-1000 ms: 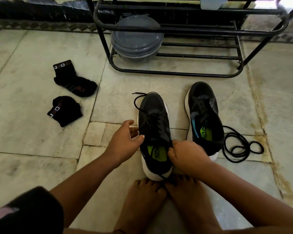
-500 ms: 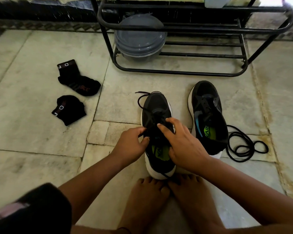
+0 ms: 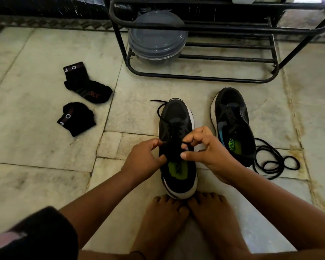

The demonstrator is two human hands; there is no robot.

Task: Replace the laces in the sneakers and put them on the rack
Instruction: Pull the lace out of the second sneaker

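Observation:
A black sneaker with a white sole (image 3: 176, 117) stands on the floor in front of my bare feet, toe pointing away. Its black lace (image 3: 160, 111) loops out past the toe on the left side. My left hand (image 3: 143, 162) pinches the lace at the sneaker's left side. My right hand (image 3: 206, 151) pinches the lace over the tongue, fingers curled. A second black sneaker (image 3: 233, 124) lies to the right with no lace in it. A loose black lace (image 3: 274, 162) is coiled on the floor beside that sneaker.
A black metal shoe rack (image 3: 204, 77) stands at the far side, with a stack of grey lidded containers (image 3: 158, 38) on its lower shelf. Two black socks (image 3: 86, 87) (image 3: 76, 119) lie on the stone floor to the left. My bare feet (image 3: 186, 222) touch the sneaker's heel.
Both hands have come together over the middle of the near sneaker and taken hold of its lace. The right hand moved up from the heel side.

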